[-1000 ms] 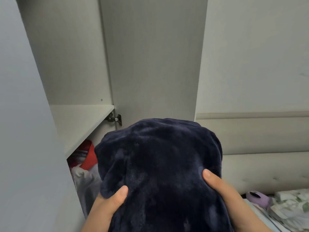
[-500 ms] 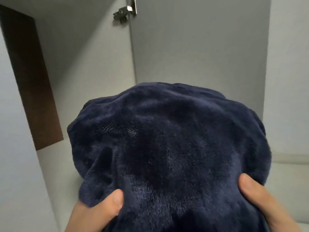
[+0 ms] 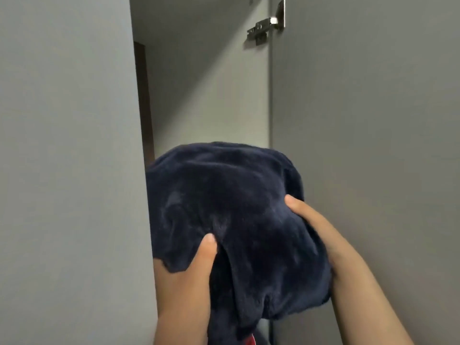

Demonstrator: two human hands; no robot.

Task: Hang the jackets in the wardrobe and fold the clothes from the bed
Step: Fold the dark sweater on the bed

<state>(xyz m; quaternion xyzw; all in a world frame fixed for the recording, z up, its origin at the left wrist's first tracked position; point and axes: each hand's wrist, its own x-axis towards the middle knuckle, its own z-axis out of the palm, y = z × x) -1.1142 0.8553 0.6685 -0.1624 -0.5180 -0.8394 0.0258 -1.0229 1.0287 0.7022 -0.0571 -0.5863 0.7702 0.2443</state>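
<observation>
A bundled dark navy fleece garment (image 3: 231, 202) fills the middle of the view, raised high into the open grey wardrobe (image 3: 209, 90). My left hand (image 3: 189, 272) grips its lower left side, thumb pressed into the pile. My right hand (image 3: 308, 220) holds its right side, thumb on top and fingers hidden behind the fabric. The far end of the bundle sits between the wardrobe's left panel and the right door.
The wardrobe's left panel (image 3: 67, 158) stands close on the left. The open right door (image 3: 368, 145) carries a metal hinge (image 3: 267, 26) near the top. A brown strip (image 3: 144, 95) shows deep inside. A bit of red cloth (image 3: 249, 341) peeks out below the bundle.
The view has tilted upward and the lower shelf and bed have dropped out of sight. Both hands have lifted the navy bundle higher and further into the wardrobe opening.
</observation>
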